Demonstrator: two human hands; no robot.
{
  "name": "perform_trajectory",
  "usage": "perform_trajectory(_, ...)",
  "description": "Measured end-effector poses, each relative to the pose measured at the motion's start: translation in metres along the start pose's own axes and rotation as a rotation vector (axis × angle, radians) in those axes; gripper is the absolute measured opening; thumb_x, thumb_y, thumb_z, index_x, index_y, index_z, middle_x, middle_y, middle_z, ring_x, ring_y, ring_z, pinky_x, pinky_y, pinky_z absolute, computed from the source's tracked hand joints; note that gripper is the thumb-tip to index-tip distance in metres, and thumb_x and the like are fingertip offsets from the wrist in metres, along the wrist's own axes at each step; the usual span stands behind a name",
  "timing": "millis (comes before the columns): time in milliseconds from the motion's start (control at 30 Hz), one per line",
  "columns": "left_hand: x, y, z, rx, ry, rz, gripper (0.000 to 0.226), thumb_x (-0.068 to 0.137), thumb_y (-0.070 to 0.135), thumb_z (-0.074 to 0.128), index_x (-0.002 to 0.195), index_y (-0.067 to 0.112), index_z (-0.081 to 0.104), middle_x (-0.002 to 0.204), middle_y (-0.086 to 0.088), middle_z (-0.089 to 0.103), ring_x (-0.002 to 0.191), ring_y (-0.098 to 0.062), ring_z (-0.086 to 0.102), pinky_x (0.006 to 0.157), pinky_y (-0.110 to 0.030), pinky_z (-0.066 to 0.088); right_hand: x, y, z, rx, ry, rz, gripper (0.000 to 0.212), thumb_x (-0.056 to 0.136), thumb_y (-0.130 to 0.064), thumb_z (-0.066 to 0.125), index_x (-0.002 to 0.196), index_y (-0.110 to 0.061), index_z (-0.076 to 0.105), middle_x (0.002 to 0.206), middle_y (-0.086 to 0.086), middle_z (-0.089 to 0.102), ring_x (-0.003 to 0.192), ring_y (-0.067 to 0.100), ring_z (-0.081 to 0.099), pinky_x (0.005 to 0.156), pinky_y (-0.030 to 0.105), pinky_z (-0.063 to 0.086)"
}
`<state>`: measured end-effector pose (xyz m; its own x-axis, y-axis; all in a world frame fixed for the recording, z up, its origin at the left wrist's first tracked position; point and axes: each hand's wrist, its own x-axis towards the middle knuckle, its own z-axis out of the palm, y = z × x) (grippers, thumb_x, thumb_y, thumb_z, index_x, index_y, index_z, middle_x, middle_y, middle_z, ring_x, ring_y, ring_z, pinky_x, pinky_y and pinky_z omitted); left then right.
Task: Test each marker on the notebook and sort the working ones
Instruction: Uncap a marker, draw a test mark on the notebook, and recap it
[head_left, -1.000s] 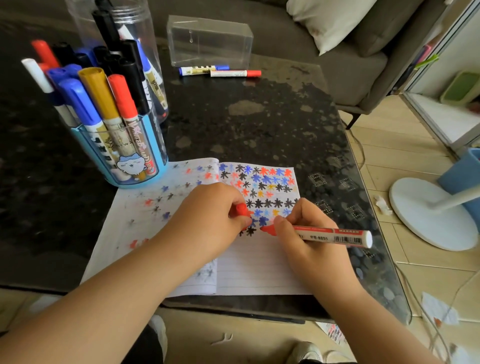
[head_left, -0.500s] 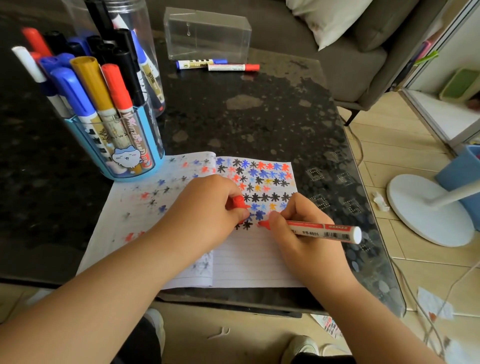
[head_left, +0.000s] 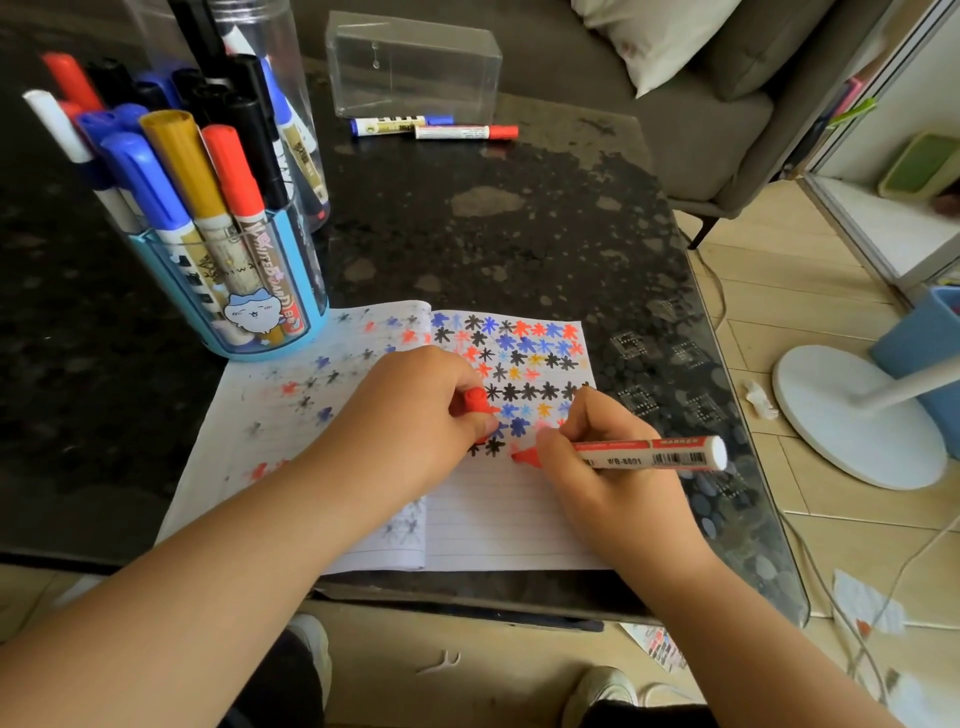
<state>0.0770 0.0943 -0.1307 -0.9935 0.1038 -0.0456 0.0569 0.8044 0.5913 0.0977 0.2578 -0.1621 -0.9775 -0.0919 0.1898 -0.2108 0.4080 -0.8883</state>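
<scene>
Currently, head view only. Right hand (head_left: 613, 467) grips a red marker (head_left: 644, 453), uncapped, fingers and thumb curled round the front of the barrel. Barrel lies nearly flat, white end pointing right, red tip down at the right-hand page of the open notebook (head_left: 509, 525); tip sits just below the last row of star marks, whether it touches the paper I cannot tell for sure. Left hand (head_left: 410, 421) rests on the notebook near the spine, fingers curled, pinching the red cap (head_left: 475, 401) between thumb and fingers.

Notebook lies open at the near edge of the dark table (head_left: 519, 234). Right page: rows of star marks in black, blue, red and yellow over its upper half, lower half blank ruled lines. Left page: fainter, scattered marks.

Blue pen holder (head_left: 249, 322) stands touching the far left corner of the notebook, packed with capped markers, upright or leaning: blue, yellow, red, black, white. Behind it, a clear cylinder (head_left: 270, 78) with more markers.

Far side of the table: clear plastic box (head_left: 415, 62); just in front of it lie a blue-capped marker (head_left: 400, 124) and a red-capped marker (head_left: 465, 132), side by side and partly overlapping lengthwise.

Floor to the right: white fan base (head_left: 852, 415).
</scene>
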Motion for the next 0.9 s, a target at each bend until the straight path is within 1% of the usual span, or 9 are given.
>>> perform_trajectory(100, 0.000, 0.001, -0.001, -0.002, 0.002, -0.001, 0.011, 0.084, 0.032, 0.066, 0.080, 0.022, 0.068, 0.071, 0.005, 0.061, 0.068, -0.008, 0.055, 0.057, -0.017, 0.038, 0.000, -0.001, 0.001, -0.028, -0.010, 0.001, 0.034, 0.085, -0.010, 0.066, 0.060, -0.010, 0.042, 0.054, -0.009, 0.045, 0.049, 0.002, 0.038, 0.047, 0.011, 0.029)
perform_trajectory(233, -0.001, 0.000, 0.000, -0.014, 0.010, 0.003, 0.012, 0.084, 0.032, 0.067, 0.079, 0.021, 0.068, 0.070, 0.004, 0.061, 0.066, -0.008, 0.055, 0.056, -0.019, 0.039, 0.001, 0.000, -0.002, -0.038, 0.019, 0.017, 0.035, 0.084, -0.002, 0.062, 0.059, -0.010, 0.039, 0.053, -0.002, 0.042, 0.050, 0.004, 0.037, 0.047, 0.013, 0.029)
perform_trajectory(400, -0.002, 0.000, -0.003, -0.078, 0.018, 0.002, 0.008, 0.082, 0.030, 0.068, 0.082, 0.022, 0.069, 0.074, 0.006, 0.064, 0.069, -0.007, 0.058, 0.063, -0.020, 0.046, 0.001, -0.003, -0.006, 0.055, 0.072, 0.103, 0.030, 0.086, -0.015, 0.065, 0.067, -0.002, 0.045, 0.055, 0.002, 0.050, 0.049, 0.010, 0.041, 0.049, 0.020, 0.034)
perform_trajectory(467, 0.000, 0.000, -0.007, -0.193, 0.027, -0.039, 0.004, 0.081, 0.027, 0.070, 0.081, 0.023, 0.068, 0.075, 0.007, 0.066, 0.071, -0.007, 0.062, 0.071, -0.027, 0.053, 0.002, -0.011, -0.010, 0.161, 0.074, 0.152, 0.028, 0.084, -0.024, 0.067, 0.073, -0.004, 0.051, 0.058, 0.004, 0.055, 0.050, 0.015, 0.043, 0.050, 0.026, 0.036)
perform_trajectory(533, 0.001, -0.001, -0.013, -0.360, 0.049, -0.115, 0.004, 0.080, 0.023, 0.071, 0.082, 0.025, 0.068, 0.079, 0.008, 0.070, 0.078, -0.008, 0.065, 0.080, -0.030, 0.053, 0.003, -0.023, -0.018, 0.241, 0.056, 0.167, 0.029, 0.077, -0.036, 0.066, 0.078, -0.008, 0.056, 0.056, -0.004, 0.055, 0.050, 0.005, 0.044, 0.049, 0.020, 0.037)
perform_trajectory(633, 0.001, 0.001, -0.023, -0.794, 0.028, -0.257, 0.009, 0.082, 0.011, 0.068, 0.087, 0.018, 0.070, 0.082, 0.001, 0.074, 0.080, -0.013, 0.070, 0.086, -0.033, 0.052, 0.006, -0.037, -0.029, 0.406, 0.026, 0.158, 0.026, 0.082, -0.038, 0.066, 0.074, -0.014, 0.060, 0.055, -0.005, 0.055, 0.049, 0.004, 0.045, 0.049, 0.017, 0.037)
perform_trajectory(767, -0.005, 0.007, -0.028, -1.160, -0.039, -0.323, 0.019, 0.068, 0.014, 0.066, 0.086, 0.009, 0.069, 0.081, -0.006, 0.074, 0.072, -0.012, 0.069, 0.076, -0.026, 0.052, 0.010, -0.045, -0.031, 0.556, 0.076, 0.125, 0.023, 0.084, -0.023, 0.050, 0.064, -0.016, 0.058, 0.050, 0.003, 0.051, 0.045, 0.011, 0.042, 0.045, 0.020, 0.033)
perform_trajectory(833, -0.007, 0.009, -0.028, -1.220, -0.066, -0.319, 0.025, 0.064, 0.017, 0.064, 0.087, 0.008, 0.068, 0.080, -0.006, 0.073, 0.068, -0.011, 0.068, 0.065, -0.020, 0.054, 0.011, -0.047, -0.030, 0.604, 0.081, 0.133, 0.021, 0.081, -0.019, 0.050, 0.061, -0.020, 0.053, 0.049, 0.002, 0.050, 0.044, 0.011, 0.043, 0.045, 0.020, 0.032)
perform_trajectory(900, -0.008, 0.012, -0.028, -1.222, -0.090, -0.315, 0.027, 0.063, 0.017, 0.064, 0.088, 0.007, 0.068, 0.082, -0.007, 0.073, 0.069, -0.011, 0.069, 0.064, -0.019, 0.054, 0.012, -0.049, -0.029, 0.619, 0.067, 0.143, 0.023, 0.081, -0.019, 0.051, 0.059, -0.022, 0.050, 0.049, 0.001, 0.049, 0.045, 0.011, 0.044, 0.046, 0.020, 0.035)
